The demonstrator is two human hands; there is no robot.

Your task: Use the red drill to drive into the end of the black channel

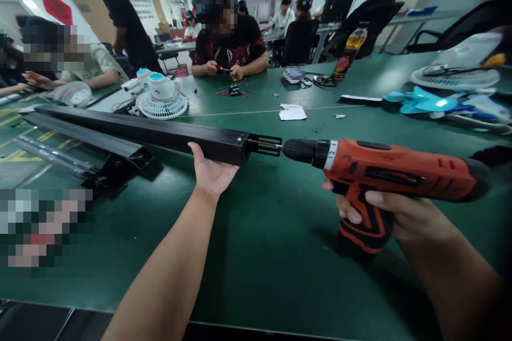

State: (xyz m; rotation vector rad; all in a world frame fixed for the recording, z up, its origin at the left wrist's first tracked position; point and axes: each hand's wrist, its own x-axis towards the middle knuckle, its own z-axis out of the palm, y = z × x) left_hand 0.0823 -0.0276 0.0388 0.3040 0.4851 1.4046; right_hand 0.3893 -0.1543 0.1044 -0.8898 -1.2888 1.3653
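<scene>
My left hand point(214, 173) grips a long black rectangular tube point(180, 136) from below, close to its near end, with the thumb up along the side. A slotted black bracket point(266, 145) sticks out of that end. In my right hand point(400, 213) is a red and black cordless drill point(400, 168), held by its handle and pointing left. A thin bit runs from the drill's chuck point(300, 150) to the bracket. Whether it touches a screw there, I cannot tell.
Left of the tube lie another black profile point(92, 136) and a clear strip point(52, 154). White fan parts point(162, 98) stand behind it. Blue fan blades point(420, 101) and a drink bottle point(350, 53) are on the right. Across the green table point(260, 256), a person point(230, 32) handles small parts.
</scene>
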